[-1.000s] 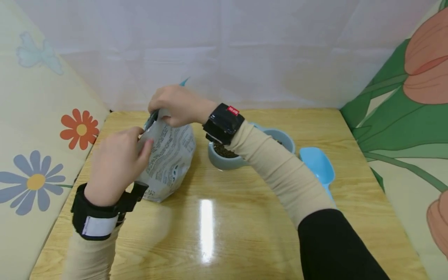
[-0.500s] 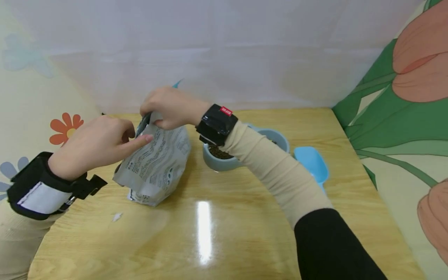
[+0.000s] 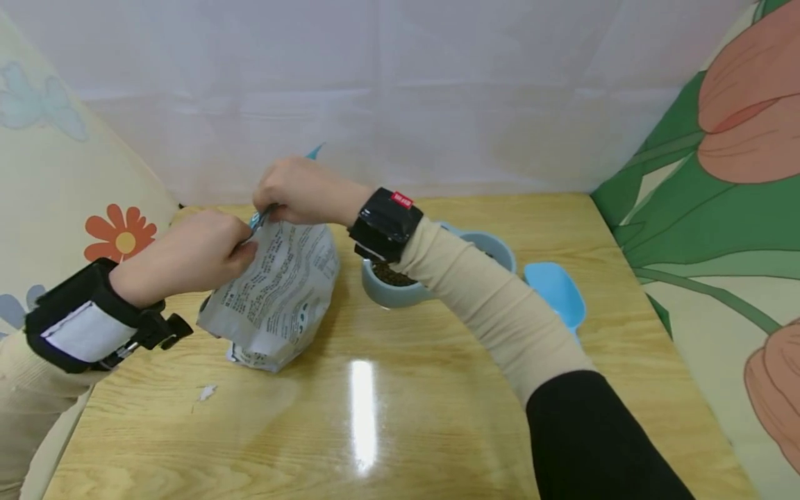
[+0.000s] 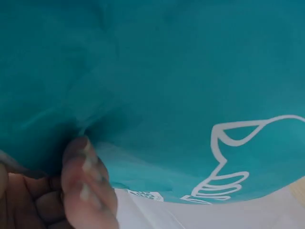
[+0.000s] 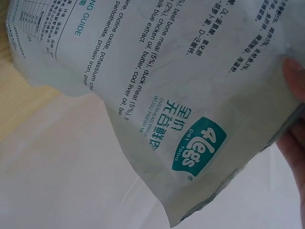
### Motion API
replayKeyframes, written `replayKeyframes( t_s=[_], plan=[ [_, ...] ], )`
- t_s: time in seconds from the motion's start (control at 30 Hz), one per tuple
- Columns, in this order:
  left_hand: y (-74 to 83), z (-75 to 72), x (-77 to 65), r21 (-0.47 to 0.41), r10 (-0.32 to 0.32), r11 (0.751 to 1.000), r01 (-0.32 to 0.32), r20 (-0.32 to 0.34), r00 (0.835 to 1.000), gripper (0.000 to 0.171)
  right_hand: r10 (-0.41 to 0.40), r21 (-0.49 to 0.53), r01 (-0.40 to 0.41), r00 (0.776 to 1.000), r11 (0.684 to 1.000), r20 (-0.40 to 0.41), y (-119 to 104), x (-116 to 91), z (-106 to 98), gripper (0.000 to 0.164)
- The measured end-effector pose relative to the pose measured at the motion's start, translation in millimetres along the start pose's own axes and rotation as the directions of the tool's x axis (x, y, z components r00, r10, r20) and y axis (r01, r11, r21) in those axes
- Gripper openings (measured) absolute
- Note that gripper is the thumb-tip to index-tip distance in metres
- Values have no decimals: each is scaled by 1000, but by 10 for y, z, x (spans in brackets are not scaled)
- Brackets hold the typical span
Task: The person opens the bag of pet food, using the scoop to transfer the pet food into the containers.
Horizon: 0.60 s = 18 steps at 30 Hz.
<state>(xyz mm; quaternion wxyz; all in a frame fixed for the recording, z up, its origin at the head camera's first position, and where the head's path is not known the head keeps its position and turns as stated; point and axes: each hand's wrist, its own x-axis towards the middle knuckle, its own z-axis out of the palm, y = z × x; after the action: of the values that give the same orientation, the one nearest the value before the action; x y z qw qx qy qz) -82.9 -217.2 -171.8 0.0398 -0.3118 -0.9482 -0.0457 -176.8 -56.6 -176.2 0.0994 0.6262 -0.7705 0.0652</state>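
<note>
A pet food bag [image 3: 275,298] with a printed silvery-white back stands tilted on the left part of the table. My left hand [image 3: 203,253] pinches its top edge near the left corner. Further along that edge, my right hand [image 3: 306,191] grips the top, with a blue-green corner poking up behind it. The left wrist view shows the teal front of the bag [image 4: 157,86] and curled fingers [image 4: 90,186] against it. In the right wrist view, fingers [image 5: 295,76] pinch the rim of the bag [image 5: 143,76] at the right side. The bag's contents are hidden.
Behind my right forearm, a grey-blue double bowl [image 3: 400,295] holds brown kibble, partly covered by the arm. To its right lies a light blue scoop [image 3: 559,295]. A small white scrap [image 3: 207,392] lies on the wooden table [image 3: 450,417]. A white sheet [image 3: 487,104] hangs behind.
My left hand first loosened and swung left, its thumb lifting off the bag, then pinched the rim again. The bag's mouth now looks flattened. My right hand keeps its hold.
</note>
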Motion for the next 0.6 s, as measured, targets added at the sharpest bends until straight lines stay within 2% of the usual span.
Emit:
replayKeyframes(
  t_s=[0.13, 0.3, 0.37, 0.6],
  plan=[
    [-19, -27, 21, -12, 13, 1000, -12, 37, 999, 39, 21, -21, -20, 999, 1000, 26, -29, 16, -18, 19],
    [-60, -89, 80, -89, -31, 995, 46, 158, 987, 41, 55, -26, -54, 997, 998, 46, -51, 39, -37, 14],
    [-79, -115, 106, -107, -50, 992, 71, 186, 981, 42, 58, -20, -58, 997, 998, 49, -46, 41, -37, 12],
    [-75, -137, 199, -105, -75, 990, 94, 174, 982, 42, 81, -29, -79, 993, 996, 85, 36, 21, -38, 15]
  ],
)
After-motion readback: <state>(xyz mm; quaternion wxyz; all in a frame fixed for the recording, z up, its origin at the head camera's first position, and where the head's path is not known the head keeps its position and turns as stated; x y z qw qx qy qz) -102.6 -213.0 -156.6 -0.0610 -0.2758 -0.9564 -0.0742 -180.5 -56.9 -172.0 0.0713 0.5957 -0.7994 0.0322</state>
